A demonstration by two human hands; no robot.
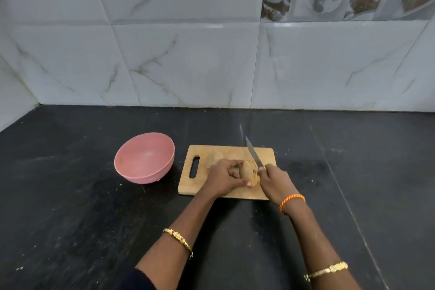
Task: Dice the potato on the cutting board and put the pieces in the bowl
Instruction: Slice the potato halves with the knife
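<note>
Nearest on the board (237,193), the left hand (223,179) curls round the potato half (250,173), thumb at its near end and fingers over the top, while the right hand (276,182) grips the knife (254,154) handle, blade slanting up and away over the cut end. The half looks firm and dense, tan-skinned, with fine parallel slices showing at its right end; I judge the damp cut faces slippery and the slices prone to fanning apart, so holding from both ends with fingertips tucked back seems safest. Behind the left hand lies a second half (213,157), dome up. Left of the board, apart on the table (70,195), the pink bowl (131,169) holds no pieces.
</note>
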